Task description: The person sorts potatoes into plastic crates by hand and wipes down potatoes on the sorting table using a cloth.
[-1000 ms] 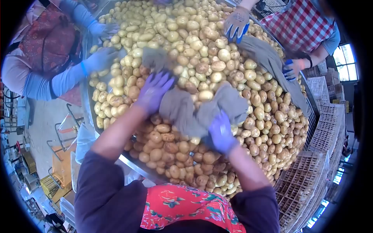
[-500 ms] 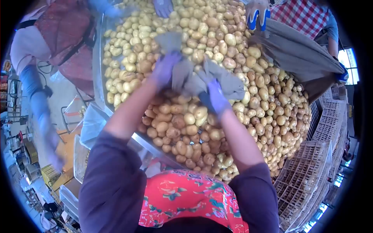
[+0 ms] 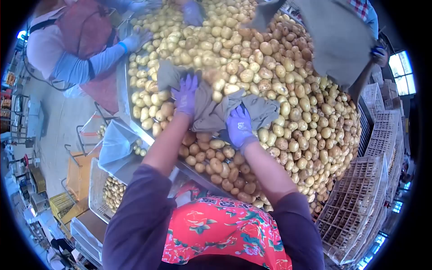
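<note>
A heap of wet yellow-brown potatoes (image 3: 292, 130) fills the metal-edged table before me. Across it lies a crumpled grey-brown cloth (image 3: 206, 110). My left hand (image 3: 185, 95), in a purple glove, presses on the cloth's left part with its fingers spread. On the cloth's right part is my right hand (image 3: 239, 126), also gloved in purple, its fingers bent over the fabric. A dark scrap of material shows beside the right palm. Potatoes touch the cloth all around, and those beneath it are hidden.
A co-worker's blue-sleeved arm (image 3: 85, 67) reaches to the heap at left. Another purple-gloved hand (image 3: 192, 13) is at the far side. At upper right, a person holds up a large grey cloth (image 3: 339, 45). Plastic crates (image 3: 351, 207) stand right; a potato-filled crate (image 3: 96, 186) stands left.
My left hand has flattened and spread on the cloth; both hands have slowed from a blur. The left co-worker's arm has swung up to the potatoes. The big cloth at right has been lifted.
</note>
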The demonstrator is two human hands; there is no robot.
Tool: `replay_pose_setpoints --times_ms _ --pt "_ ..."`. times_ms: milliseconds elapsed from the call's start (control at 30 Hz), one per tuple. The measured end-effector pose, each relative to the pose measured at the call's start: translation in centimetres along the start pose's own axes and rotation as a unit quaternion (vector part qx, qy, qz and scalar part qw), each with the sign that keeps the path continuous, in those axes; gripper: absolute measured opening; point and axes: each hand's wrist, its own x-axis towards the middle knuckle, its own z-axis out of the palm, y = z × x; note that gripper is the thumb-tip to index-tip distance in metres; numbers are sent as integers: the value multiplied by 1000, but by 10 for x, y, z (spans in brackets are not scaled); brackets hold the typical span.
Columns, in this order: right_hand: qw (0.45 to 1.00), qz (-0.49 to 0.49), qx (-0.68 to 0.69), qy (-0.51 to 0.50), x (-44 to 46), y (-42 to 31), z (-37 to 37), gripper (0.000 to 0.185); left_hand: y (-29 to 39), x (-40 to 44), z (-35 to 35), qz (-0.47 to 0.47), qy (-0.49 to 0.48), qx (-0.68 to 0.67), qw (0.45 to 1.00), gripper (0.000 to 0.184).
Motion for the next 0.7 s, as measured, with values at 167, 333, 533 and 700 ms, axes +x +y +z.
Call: replay_pose_setpoints --times_ms 167,333,533,700 --pt "993 -79 -16 85 -90 10 28 32 -31 -110 -9 135 -70 -216 964 50" --pt "998 -63 25 -11 -110 31 15 34 5 -82 -83 -65 -158 -641 748 42" --pt "785 43 431 443 -27 78 -93 32 86 70 -132 -47 -51 -867 494 46" --pt "939 131 69 311 0 150 -30 39 110 113 -30 264 -28 -141 954 57"
